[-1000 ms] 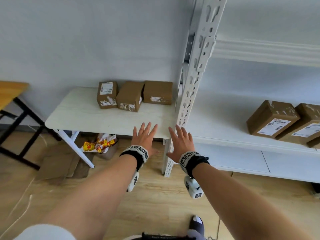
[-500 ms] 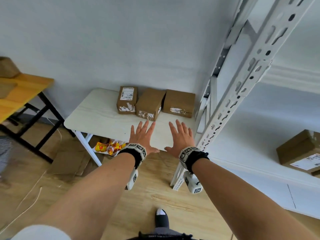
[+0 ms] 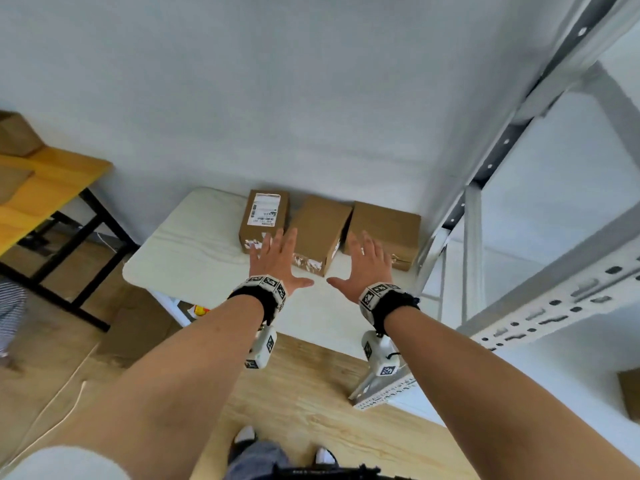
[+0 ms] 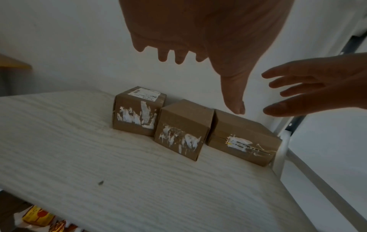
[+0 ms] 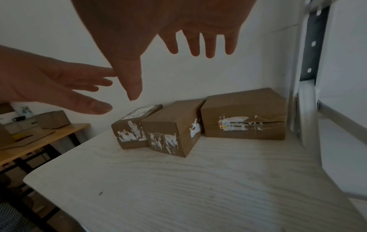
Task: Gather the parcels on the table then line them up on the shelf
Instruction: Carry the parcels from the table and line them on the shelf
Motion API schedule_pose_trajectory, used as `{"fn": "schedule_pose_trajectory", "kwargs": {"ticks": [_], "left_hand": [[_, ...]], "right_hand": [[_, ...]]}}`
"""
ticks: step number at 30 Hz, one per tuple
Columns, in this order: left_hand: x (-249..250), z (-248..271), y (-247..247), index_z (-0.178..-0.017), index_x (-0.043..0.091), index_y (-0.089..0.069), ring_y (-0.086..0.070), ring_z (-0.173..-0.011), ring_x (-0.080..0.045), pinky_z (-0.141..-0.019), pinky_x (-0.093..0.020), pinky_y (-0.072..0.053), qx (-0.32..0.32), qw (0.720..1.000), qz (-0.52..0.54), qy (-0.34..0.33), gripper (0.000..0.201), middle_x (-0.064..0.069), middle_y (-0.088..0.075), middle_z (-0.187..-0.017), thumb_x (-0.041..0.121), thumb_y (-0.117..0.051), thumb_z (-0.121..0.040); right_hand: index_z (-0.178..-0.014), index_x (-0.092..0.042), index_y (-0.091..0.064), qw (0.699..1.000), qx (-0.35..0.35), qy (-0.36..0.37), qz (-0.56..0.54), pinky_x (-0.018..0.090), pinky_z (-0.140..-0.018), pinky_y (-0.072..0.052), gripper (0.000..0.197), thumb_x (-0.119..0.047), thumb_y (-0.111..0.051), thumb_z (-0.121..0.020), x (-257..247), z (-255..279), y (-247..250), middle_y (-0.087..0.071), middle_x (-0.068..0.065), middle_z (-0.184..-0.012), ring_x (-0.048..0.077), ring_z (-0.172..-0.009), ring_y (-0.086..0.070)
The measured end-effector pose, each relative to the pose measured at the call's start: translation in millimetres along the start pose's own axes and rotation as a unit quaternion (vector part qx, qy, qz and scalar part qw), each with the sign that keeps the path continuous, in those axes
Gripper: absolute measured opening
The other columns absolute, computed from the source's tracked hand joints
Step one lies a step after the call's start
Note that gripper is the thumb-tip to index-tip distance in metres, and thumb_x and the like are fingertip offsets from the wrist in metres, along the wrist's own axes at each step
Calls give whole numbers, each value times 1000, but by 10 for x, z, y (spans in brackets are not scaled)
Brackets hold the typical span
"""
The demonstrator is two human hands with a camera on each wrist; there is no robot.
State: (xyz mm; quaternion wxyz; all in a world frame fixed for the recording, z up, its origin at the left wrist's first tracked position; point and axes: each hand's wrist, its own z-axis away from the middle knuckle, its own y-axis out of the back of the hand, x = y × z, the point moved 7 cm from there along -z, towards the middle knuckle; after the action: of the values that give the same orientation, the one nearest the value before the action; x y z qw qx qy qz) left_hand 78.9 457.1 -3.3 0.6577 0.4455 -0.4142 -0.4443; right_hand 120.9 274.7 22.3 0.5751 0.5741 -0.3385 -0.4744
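Observation:
Three brown cardboard parcels stand in a row at the back of the white table (image 3: 194, 258), against the wall: a labelled left parcel (image 3: 265, 216), a skewed middle parcel (image 3: 320, 230) and a wider right parcel (image 3: 384, 230). My left hand (image 3: 277, 261) hovers open, fingers spread, over the table just short of the left and middle parcels. My right hand (image 3: 367, 265) hovers open in front of the right parcel. Neither hand touches a parcel; the wrist views show the left hand (image 4: 198, 39) and the right hand (image 5: 178, 31) above the boxes.
The white metal shelf upright (image 3: 478, 244) stands right beside the table, its perforated beam (image 3: 554, 303) close to my right arm. One parcel (image 3: 630, 393) lies on the shelf at the far right. A wooden desk (image 3: 45, 188) is at the left.
I have stepped closer to the table and both open hands have reached forward, from near its front edge to just short of the parcels. The view has swung left, away from the shelf.

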Motion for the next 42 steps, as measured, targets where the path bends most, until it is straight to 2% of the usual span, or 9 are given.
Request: {"fn": "schedule_pose_trajectory", "kwargs": {"ticks": [5,11,15,19,23,28,35,39,42], "left_hand": [[-206,-526,28,-157,30,17,5,-154,-28,-122,-54,-1,-15,1000,3,-14,121,-1,12,-167,74,-63,-78],[-447,-1131,193,-156,30,19,6,-154,-27,-124,-50,0,-34,998,-5,-43,112,-2,12,-167,73,-55,-84],[-712,-1535,242,-158,30,13,5,-154,-29,-123,-53,-1,-31,999,8,-40,104,-3,8,-167,73,-50,-87],[-917,-1869,159,-157,30,15,3,-153,-31,-121,-57,-2,-47,998,-12,-28,100,-5,8,-167,76,-42,-88],[-961,-2133,57,-157,30,14,4,-153,-34,-121,-58,-3,-63,998,-6,-19,101,-6,10,-167,76,-44,-88],[-964,-2380,-36,-158,27,6,1,-149,-48,-119,-62,-8,-64,998,-4,10,110,-14,7,-166,76,-55,-81],[-922,-2501,-126,-158,31,1,6,-145,-56,-111,-71,-22,-64,997,20,31,113,-12,12,-165,77,-59,-75],[-945,-2478,-151,-158,31,2,-1,-144,-58,-110,-69,-27,-45,999,6,27,114,-16,13,-163,78,-57,-74],[-961,-2463,-112,-158,31,-3,-4,-144,-56,-109,-64,-32,-38,999,7,22,111,-15,17,-163,77,-60,-74]], "right_hand": [[-157,-21,-5,999,-4,-36,-13,53,-120,-17,107,-66,-63,-80,-118,-427,-160,-6,10,-164,32,-150,-9],[-157,-21,-5,996,-11,-84,-27,51,-121,-15,105,-63,-65,-81,-331,-904,-218,-7,10,-164,32,-150,-9],[-157,-23,-1,990,-37,-132,-37,50,-122,-14,103,-60,-64,-85,-484,-1179,-312,-3,10,-165,32,-151,-8],[-157,-23,1,982,-55,-173,-47,50,-122,-13,103,-61,-62,-85,-642,-1420,-440,0,10,-165,32,-151,-6],[-158,-24,0,971,-58,-222,-64,53,-121,-11,104,-65,-60,-83,-758,-1622,-544,2,9,-165,33,-151,-3],[-158,-25,-1,948,-83,-296,-78,60,-118,-14,111,-77,-55,-77,-821,-1757,-730,5,9,-165,37,-150,0],[-156,-27,-3,925,-108,-356,-75,66,-112,-21,109,-75,-58,-74,-845,-1856,-948,11,9,-164,46,-147,4],[-156,-29,-5,920,-111,-367,-84,63,-110,-27,111,-72,-62,-71,-841,-1887,-948,11,7,-163,49,-145,1],[-155,-30,-9,920,-111,-365,-92,62,-111,-26,112,-70,-69,-69,-808,-1856,-935,9,4,-163,47,-145,0]]}}
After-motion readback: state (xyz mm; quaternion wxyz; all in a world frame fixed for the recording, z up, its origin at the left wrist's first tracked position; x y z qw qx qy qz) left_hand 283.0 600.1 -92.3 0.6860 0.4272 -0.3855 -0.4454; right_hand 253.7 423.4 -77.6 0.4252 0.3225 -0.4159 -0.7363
